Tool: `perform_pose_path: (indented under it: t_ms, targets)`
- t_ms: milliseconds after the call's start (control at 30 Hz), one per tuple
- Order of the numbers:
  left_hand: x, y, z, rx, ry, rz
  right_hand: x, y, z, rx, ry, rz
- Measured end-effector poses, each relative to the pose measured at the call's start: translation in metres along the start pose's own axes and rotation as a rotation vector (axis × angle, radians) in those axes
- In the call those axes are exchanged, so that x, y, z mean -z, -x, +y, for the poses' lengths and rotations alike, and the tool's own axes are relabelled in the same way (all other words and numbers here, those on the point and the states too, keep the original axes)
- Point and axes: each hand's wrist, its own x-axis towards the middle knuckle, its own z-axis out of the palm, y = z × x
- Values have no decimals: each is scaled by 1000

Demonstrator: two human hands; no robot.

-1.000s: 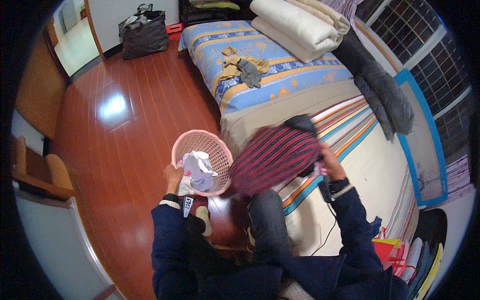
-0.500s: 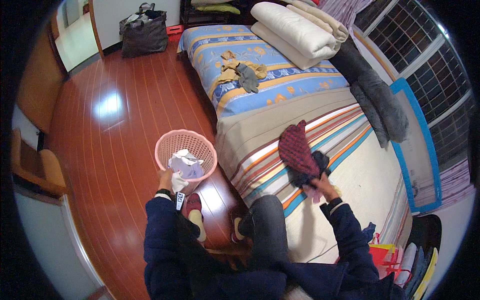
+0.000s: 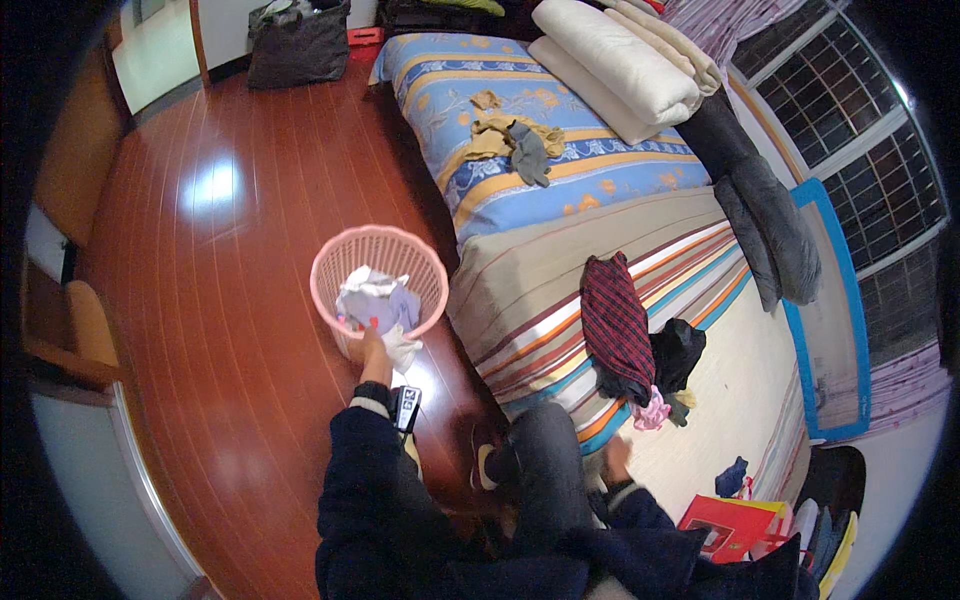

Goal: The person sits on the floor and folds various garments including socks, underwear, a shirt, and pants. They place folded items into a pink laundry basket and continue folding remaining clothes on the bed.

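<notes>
My left hand (image 3: 373,355) is closed on the near rim of a pink plastic laundry basket (image 3: 330,262) on the floor. A white cloth (image 3: 402,350) hangs beside that hand over the rim. Inside the basket lie pale purple and white clothes (image 3: 372,300). Low over the near edge of the bed, my right hand (image 3: 617,462) is apart from the clothes; its fingers are blurred. Beyond it on the bed lie a red-and-black checked garment (image 3: 615,322), a black garment (image 3: 676,352) and a small pink cloth (image 3: 652,410).
Tan clothes (image 3: 490,138) and a grey garment (image 3: 528,155) lie on the blue patterned bedding (image 3: 480,208). A rolled white quilt (image 3: 615,55) sits at the far side. A red paper bag (image 3: 728,525) is at the lower right, a dark bag (image 3: 298,48) at the back wall.
My right hand has let go of the checked and black clothes and drawn back toward me; they lie on the bed. My left hand has shifted right along the basket rim.
</notes>
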Motion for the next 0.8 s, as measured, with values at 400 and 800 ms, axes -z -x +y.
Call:
perform_pose_path:
  t_ms: [400, 800]
  targets:
    - [-18, 97, 45, 204, -50, 237, -47, 69, -426, 672, -103, -1051]
    - [-16, 36, -37, 207, 38, 213, -210, -131, -565, 899, -300, -394]
